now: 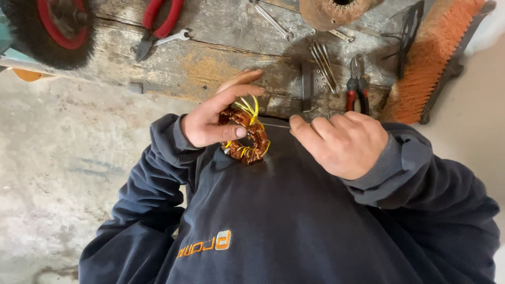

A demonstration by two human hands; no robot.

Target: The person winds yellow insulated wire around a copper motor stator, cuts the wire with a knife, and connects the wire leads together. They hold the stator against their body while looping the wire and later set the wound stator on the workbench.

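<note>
In the head view I see my left hand (pixel 210 123) holding a copper coil (pixel 246 138) in front of my chest, just below the edge of the counter (pixel 210 68). The grip is closed on the coil: thumb on its front, fingers behind. Yellow ties (pixel 251 108) stick up from the coil. My right hand (pixel 342 142) is half closed just beside the coil; I cannot tell if it pinches something. On the counter lie red pliers (pixel 158 23), a wrench (pixel 171 38) and an orange brush (pixel 431 58).
</note>
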